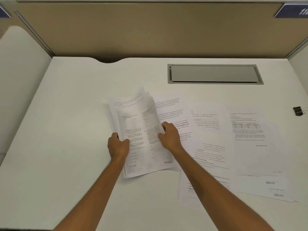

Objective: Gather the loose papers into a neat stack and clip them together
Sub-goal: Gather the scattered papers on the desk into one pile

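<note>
Papers point(141, 135), a gathered bunch, sit mid-surface, blurred and fanned at the far edge, gripped from both sides. Left hand point(117, 145) pinches the left edge, fingers curled over it; right hand point(170, 137) clamps the right edge, fingers closed on the sheets. More loose sheets point(246, 147) overlap to the right, running close to the surface's point(66, 114) near edge. Binder clip point(298, 110) waits at the far right rim. Plenty of bare room left of the bunch; a grey hatch point(213, 74) lies beyond.
</note>
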### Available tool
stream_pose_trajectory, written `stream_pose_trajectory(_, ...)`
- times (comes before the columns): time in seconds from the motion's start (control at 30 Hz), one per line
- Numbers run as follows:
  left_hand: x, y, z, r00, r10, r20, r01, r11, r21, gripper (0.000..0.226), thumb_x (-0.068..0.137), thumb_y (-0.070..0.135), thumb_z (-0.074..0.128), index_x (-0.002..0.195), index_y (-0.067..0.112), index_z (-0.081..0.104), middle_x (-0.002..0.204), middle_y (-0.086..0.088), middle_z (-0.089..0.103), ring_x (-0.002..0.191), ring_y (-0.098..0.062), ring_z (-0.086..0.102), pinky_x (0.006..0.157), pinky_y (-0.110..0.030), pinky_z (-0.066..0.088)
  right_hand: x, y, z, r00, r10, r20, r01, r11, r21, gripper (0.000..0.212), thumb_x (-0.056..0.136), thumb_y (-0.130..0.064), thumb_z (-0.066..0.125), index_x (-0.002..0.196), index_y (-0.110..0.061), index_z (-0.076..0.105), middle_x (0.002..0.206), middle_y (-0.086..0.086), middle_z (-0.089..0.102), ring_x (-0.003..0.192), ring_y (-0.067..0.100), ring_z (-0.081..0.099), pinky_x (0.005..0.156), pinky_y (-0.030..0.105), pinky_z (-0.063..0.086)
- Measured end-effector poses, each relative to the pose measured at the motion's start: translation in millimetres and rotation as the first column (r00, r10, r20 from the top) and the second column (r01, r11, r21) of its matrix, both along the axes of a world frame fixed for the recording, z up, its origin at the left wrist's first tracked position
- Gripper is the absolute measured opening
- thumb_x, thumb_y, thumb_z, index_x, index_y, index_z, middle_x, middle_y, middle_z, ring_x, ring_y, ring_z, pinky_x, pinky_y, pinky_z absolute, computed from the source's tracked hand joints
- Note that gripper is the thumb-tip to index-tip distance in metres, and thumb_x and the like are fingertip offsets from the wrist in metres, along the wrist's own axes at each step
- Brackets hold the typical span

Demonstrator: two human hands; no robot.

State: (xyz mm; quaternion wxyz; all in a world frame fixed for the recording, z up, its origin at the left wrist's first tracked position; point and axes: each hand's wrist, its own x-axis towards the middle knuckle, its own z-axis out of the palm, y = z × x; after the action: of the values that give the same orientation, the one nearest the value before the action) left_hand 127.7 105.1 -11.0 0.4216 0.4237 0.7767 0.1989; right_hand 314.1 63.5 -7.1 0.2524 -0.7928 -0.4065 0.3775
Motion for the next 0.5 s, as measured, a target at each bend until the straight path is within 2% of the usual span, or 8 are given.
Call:
stream_pose_trajectory(0.07,-0.5,-0.5,-2.3,0.991,-0.035,-0.130,0.037,0.999,0.013,0.045,0.076,0.022,0.070,0.118,0.009,0.060,0.124,-0.012,0.057,0.114,-0.036,0.056,0.088,-0.050,0.056,-7.9,0.7,-1.6,0.991,0.034,0.130,-0.033,0.999,-0.014,0.034,0.091,-0.014,0.066,0.124,-0.010,0.058,0.126,0.010,0.056,0.119,0.026,0.052,0.091,0.035,0.050)
stream_pose_trajectory(0.1,0.9,-1.1,-0.7,0.985,-0.036,-0.168,0.036,0.999,-0.002,0.050,0.078,0.021,0.071,0.125,0.008,0.058,0.131,-0.014,0.051,0.122,-0.036,0.049,0.094,-0.052,0.052,-10.1,0.3,-1.6,0.981,0.045,0.188,-0.042,0.999,-0.021,0.038,0.091,-0.016,0.066,0.128,-0.011,0.057,0.132,0.010,0.053,0.125,0.026,0.047,0.099,0.039,0.045)
stream_pose_trajectory(0.2,3.3,-2.4,3.1,0.989,-0.031,-0.145,0.028,0.999,-0.026,0.048,0.083,0.016,0.070,0.128,0.007,0.055,0.132,-0.015,0.044,0.125,-0.036,0.043,0.097,-0.051,0.049,-10.9,-3.0,-0.7,0.961,0.064,0.269,-0.052,0.997,-0.053,0.047,0.092,-0.021,0.064,0.137,-0.013,0.051,0.150,0.010,0.042,0.141,0.027,0.033,0.114,0.046,0.030)
stream_pose_trajectory(0.33,3.3,-0.2,-0.4,0.987,-0.035,-0.158,0.032,0.999,-0.021,0.036,0.082,0.019,0.070,0.114,0.006,0.060,0.123,-0.013,0.048,0.116,-0.036,0.053,0.094,-0.052,0.052,-9.6,-6.2,-3.7,0.945,0.057,0.323,-0.045,0.998,-0.046,0.043,0.092,-0.025,0.065,0.131,-0.011,0.055,0.138,0.008,0.053,0.135,0.027,0.040,0.110,0.046,0.035)
stream_pose_trajectory(0.4,3.8,-0.1,-0.6,0.993,-0.017,-0.121,0.013,0.999,-0.029,0.029,0.081,0.018,0.069,0.106,0.006,0.061,0.118,-0.012,0.051,0.109,-0.035,0.058,0.087,-0.051,0.057,-9.3,-8.4,-3.6,0.932,0.058,0.358,-0.041,0.998,-0.055,0.047,0.092,-0.027,0.065,0.135,-0.012,0.053,0.144,0.008,0.048,0.138,0.027,0.036,0.111,0.045,0.031)
stream_pose_trajectory(0.5,2.6,-1.7,1.0,0.982,-0.016,-0.189,0.008,0.999,-0.042,0.042,0.082,0.019,0.070,0.121,0.007,0.059,0.130,-0.014,0.046,0.122,-0.034,0.046,0.096,-0.052,0.051,-9.7,-9.4,-5.1,0.927,0.096,0.362,-0.063,0.993,-0.102,0.056,0.094,-0.033,0.062,0.144,-0.013,0.045,0.160,0.013,0.029,0.150,0.029,0.019,0.119,0.048,0.021)
